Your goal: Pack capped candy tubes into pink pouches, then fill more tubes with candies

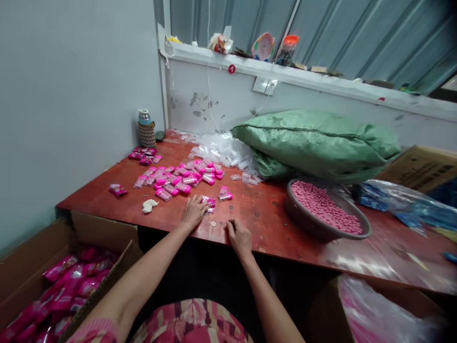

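Centrally, our left hand [193, 213] lies flat, grip released, fingertips touching a small clear packet of pink pieces [209, 203] on the worn red wooden surface [257, 214]. Our right hand [238, 236] rests just beside it, fingers curled; whether it pinches anything we cannot tell. Glossy pink-capped packets [178, 178] scatter above. Right of centre, a round grey bowl [321, 228] holds smooth pink candies [324, 205] under a woven green sack [317, 143]. A red sticker [232, 68] seems to read "1".
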`<action>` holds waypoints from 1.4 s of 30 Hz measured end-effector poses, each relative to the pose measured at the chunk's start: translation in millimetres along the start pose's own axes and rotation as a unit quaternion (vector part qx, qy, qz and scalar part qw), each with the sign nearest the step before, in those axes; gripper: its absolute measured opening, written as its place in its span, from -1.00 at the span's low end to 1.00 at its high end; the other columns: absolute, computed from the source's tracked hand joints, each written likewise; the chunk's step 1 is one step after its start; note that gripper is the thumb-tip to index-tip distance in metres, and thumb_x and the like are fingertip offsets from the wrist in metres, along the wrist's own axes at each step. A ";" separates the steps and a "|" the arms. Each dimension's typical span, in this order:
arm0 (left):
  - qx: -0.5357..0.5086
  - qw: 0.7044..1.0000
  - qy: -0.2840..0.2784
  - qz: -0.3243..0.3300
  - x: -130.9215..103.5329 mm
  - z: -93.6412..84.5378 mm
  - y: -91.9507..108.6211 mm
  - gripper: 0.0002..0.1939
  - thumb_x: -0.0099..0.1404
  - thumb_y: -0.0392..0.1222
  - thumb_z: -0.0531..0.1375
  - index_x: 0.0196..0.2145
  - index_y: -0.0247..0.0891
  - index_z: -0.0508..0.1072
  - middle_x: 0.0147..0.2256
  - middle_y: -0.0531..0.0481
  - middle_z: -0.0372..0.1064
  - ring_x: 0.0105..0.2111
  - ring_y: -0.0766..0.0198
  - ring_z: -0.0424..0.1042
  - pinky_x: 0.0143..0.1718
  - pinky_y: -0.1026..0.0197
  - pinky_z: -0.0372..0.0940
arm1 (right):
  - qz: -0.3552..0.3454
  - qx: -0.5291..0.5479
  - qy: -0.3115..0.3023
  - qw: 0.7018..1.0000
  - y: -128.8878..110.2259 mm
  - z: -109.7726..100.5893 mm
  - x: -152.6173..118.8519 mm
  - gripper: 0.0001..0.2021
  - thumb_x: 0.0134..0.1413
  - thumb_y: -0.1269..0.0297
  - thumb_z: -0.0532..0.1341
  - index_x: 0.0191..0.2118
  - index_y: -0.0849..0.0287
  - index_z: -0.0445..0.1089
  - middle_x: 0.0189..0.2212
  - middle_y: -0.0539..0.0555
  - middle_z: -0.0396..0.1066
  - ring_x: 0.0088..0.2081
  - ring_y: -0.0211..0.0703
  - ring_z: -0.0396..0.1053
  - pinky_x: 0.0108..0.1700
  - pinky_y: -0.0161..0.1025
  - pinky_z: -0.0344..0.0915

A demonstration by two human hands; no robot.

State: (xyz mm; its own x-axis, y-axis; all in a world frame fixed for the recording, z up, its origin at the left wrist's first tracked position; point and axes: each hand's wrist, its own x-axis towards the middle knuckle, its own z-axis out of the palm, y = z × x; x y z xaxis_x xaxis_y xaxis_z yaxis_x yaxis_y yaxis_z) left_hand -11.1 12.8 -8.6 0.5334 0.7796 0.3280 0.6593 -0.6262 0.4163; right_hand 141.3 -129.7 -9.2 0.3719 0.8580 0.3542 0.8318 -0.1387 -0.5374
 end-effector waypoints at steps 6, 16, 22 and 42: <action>-0.024 0.998 0.057 0.026 -3.6 -5.6 4.2 -0.70 0.25 -0.17 0.01 -0.10 -0.15 0.39 0.07 -0.06 0.18 0.12 0.09 0.02 0.08 -0.06 -0.07 | 0.099 0.286 0.004 0.953 -12.6 7.4 30.0 -0.70 -0.01 0.12 0.11 -0.19 0.18 0.29 -0.33 0.10 0.41 -0.31 -0.15 0.37 -0.28 -0.24 0.25; -0.522 0.822 0.019 -0.229 -16.0 -31.0 19.9 -0.57 0.08 -0.03 0.17 -0.11 -0.28 0.40 -0.20 -0.13 0.41 -0.24 0.15 0.40 -0.21 0.15 0.31 | 0.149 0.539 -0.131 0.818 -54.3 24.4 78.4 -0.60 -0.19 0.24 0.25 -0.15 0.17 0.20 -0.58 -0.11 0.33 -0.59 -0.35 0.26 -0.51 -0.40 0.21; -0.637 0.691 -0.057 -0.338 -19.1 -38.4 22.7 -0.73 -0.05 -0.08 0.27 -0.47 -0.38 0.50 -0.49 -0.04 0.42 -0.49 0.33 0.40 -0.44 0.33 0.33 | 0.063 0.301 -0.218 0.926 -51.9 11.6 90.6 -0.70 -0.12 0.12 0.19 -0.24 0.17 0.33 -0.61 -0.06 0.33 -0.57 -0.29 0.26 -0.51 -0.38 0.16; -0.772 0.399 0.170 -0.465 -5.9 -48.7 9.5 -0.90 0.03 -0.34 0.25 -0.45 -0.38 0.39 -0.55 -0.03 0.41 -0.60 0.33 0.41 -0.61 0.33 0.36 | 0.127 0.292 -0.163 0.934 -49.9 0.5 116.7 -0.67 -0.01 0.01 0.06 -0.28 0.20 0.24 -0.50 0.07 0.41 -0.53 -0.20 0.37 -0.62 -0.38 0.16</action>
State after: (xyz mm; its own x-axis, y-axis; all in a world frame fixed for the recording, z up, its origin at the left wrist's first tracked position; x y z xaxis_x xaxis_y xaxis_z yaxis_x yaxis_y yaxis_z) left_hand -33.8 2.5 34.6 0.1622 0.7906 -0.5905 -0.7637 0.4795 0.4322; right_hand 143.0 -22.4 58.5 0.3020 0.9524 -0.0417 0.3326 -0.1463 -0.9316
